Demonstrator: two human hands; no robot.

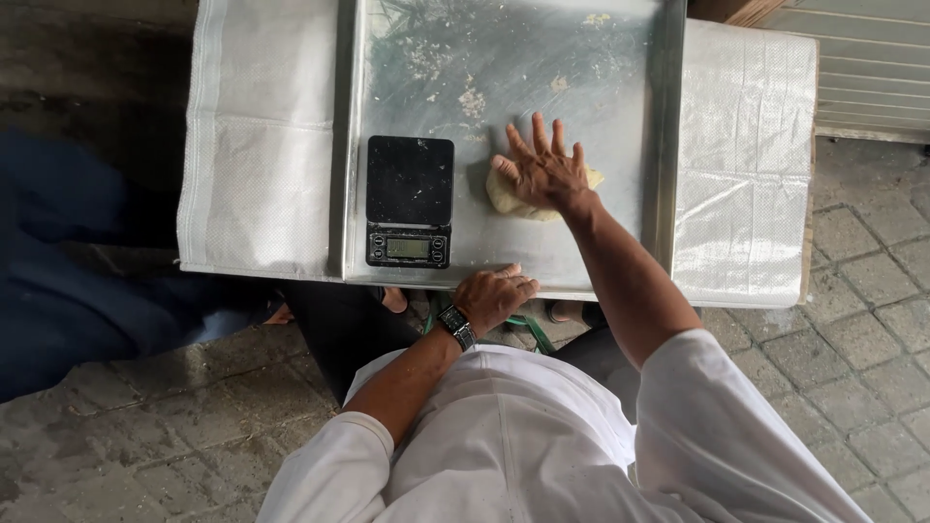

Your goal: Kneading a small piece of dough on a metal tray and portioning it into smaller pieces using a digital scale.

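Right now my right hand lies flat on a pale lump of dough, fingers spread wide, holding nothing. That dough sits on the steel tray, just beside the black kitchen scale. Meanwhile my left hand, with a wristwatch, rests curled on the tray's near edge, gripping nothing.

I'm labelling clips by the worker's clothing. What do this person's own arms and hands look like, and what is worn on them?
Both arms are bare from short white sleeves down. The left hand has a dark wristwatch with a rectangular face on its wrist. The right hand shows no watch, glove or ring that I can make out.
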